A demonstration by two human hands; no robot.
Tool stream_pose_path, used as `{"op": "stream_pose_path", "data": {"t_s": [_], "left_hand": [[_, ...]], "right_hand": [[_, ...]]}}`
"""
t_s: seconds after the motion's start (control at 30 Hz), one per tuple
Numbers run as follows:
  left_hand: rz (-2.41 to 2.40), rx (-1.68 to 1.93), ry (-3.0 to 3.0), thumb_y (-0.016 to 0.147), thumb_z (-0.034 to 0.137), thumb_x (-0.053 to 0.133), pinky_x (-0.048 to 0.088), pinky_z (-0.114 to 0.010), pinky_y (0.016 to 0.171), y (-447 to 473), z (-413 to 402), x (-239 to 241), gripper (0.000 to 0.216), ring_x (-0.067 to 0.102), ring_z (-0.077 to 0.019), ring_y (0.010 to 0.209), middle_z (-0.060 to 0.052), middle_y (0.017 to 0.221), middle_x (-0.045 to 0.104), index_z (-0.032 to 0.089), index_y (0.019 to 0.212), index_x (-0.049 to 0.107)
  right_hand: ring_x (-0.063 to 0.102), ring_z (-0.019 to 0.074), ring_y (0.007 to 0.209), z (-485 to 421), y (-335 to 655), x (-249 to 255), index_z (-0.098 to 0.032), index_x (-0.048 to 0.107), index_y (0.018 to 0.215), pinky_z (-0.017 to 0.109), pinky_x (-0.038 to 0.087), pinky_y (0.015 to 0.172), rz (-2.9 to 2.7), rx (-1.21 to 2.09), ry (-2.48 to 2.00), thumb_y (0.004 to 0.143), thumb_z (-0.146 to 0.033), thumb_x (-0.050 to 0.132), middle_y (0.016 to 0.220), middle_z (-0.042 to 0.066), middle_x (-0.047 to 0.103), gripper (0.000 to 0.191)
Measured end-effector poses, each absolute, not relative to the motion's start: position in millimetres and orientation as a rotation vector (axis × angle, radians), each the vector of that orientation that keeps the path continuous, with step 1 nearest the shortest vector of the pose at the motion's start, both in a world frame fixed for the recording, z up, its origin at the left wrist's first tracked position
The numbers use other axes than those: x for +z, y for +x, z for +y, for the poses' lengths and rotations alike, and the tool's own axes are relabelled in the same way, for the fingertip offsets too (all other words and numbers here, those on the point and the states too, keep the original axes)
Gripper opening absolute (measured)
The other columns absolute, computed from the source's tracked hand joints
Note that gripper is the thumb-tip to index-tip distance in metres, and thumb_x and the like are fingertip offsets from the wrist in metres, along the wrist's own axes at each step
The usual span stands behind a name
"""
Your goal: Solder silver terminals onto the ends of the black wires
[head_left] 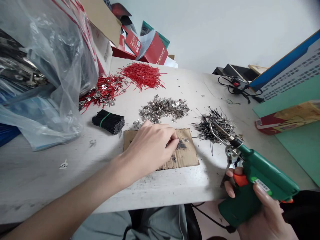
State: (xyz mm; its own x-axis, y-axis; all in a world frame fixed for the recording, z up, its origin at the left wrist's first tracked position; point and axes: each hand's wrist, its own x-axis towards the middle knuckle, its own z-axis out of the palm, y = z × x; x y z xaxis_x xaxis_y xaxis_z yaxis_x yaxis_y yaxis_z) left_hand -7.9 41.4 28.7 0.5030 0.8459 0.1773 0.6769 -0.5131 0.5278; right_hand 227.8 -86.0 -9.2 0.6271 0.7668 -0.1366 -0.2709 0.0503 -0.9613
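Note:
My left hand [155, 141] is over a scorched piece of cardboard [192, 156], fingers curled and pinched; whatever lies between them is hidden. Small silvery bits lie on the cardboard near its fingertips. In my right hand [267, 210] is a green soldering gun [265, 170] with an orange trigger, its tip pointing up and left. That tip is over a pile of black wires with metal ends [212, 126]. Beyond the cardboard spreads a heap of small metal terminals [163, 108]. A bundle of black wires [108, 122], tied with a green band, lies left of the cardboard.
Red wires [142, 76] and red wires with metal tabs [105, 90] lie at the back left. A clear plastic bag [62, 66] bulges over the left side. Red boxes [155, 50] stand against the wall. One loose terminal [63, 164] lies front left. A cord [212, 218] hangs from the gun.

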Motion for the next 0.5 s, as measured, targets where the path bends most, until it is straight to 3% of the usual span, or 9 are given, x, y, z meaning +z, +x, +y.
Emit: {"op": "stream_pose_path", "data": {"t_s": [0.5], "left_hand": [[1.267,0.560,2.382,0.101,0.025,0.051,0.040,-0.044,0.083,-8,41,30,0.027,0.062,-0.0187,0.074,0.000,0.084,0.072,0.018,0.083,0.070]], "right_hand": [[0.060,0.0277,0.087,-89,235,-14,-0.015,0.069,0.104,0.030,0.046,0.048,-0.522,0.846,-1.268,0.079,-0.036,0.070,0.099,0.015,0.060,0.033]]}}
